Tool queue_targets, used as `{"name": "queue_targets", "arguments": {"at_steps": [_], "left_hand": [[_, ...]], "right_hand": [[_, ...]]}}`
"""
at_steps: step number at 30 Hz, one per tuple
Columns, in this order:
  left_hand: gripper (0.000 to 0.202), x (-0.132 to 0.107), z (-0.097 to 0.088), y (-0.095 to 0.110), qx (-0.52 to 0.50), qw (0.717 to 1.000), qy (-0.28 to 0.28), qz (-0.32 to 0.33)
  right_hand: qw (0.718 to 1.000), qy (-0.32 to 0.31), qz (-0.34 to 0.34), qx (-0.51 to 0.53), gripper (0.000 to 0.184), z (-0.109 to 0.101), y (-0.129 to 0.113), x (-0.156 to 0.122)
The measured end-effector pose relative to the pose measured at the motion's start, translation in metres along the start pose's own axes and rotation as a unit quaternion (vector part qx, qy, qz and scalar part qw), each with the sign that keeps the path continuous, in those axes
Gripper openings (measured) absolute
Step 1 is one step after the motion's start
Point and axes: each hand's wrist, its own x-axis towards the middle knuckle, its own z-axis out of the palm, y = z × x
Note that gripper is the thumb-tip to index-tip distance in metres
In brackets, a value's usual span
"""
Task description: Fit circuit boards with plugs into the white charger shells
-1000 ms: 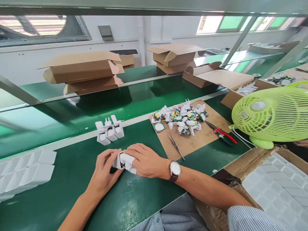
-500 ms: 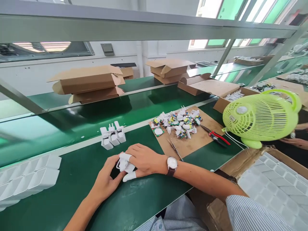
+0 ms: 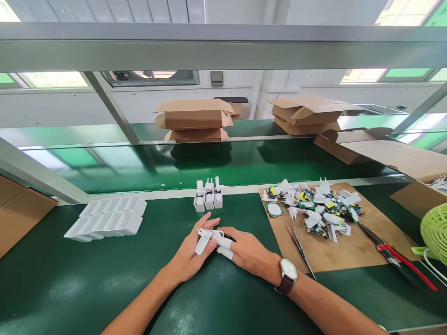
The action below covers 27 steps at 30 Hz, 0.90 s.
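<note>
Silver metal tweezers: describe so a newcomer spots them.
On the green worktop, a flat brown cardboard sheet lies right of the right hand. Silver tweezers cross its near edge, prongs pointing away from the person. Unlike the red-handled pliers farther right, they're plain silver.

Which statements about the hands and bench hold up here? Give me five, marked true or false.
1. The left hand holds a white plug piece. True.
2. The right hand grips the tweezers. False: the tweezers lie mostly on the brown board.
3. A watch is on the right arm. True.
4. The pliers have blue handles. False: the pliers' handles are red and black.
5. Two rows of white cases stand left of the hands. True.
</note>
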Motion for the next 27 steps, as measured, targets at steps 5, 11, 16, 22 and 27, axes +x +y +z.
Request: {"name": "queue_targets", "arguments": {"at_steps": [5,11,16,22,27], "left_hand": [[0.075,-0.006,0.004,-0.004,-0.007,1.0,0.022,0.005],[0.097,-0.011,0.009,-0.009,0.0,0.997,0.056,0.048],[0.083,-0.011,0.009,-0.011,0.032,0.992,0.104,0.066],[0.088,-0.011,0.004,-0.002,0.073,0.984,0.107,0.118],[0.053,-0.005,0.0,0.008,0.123,0.979,0.096,0.134]], "right_hand": [[0.994,0.101,0.008,0.035,0.035,-0.006,0.0,-0.005],[0.996,0.067,0.034,0.052,0.029,-0.004,-0.001,-0.011],[0.996,0.076,0.039,0.03,0.019,0.002,-0.003,-0.009],[0.992,0.085,0.048,0.079,0.019,-0.007,-0.007,-0.009],[0.991,0.086,0.055,0.086,0.03,-0.003,-0.009,-0.007]]}}
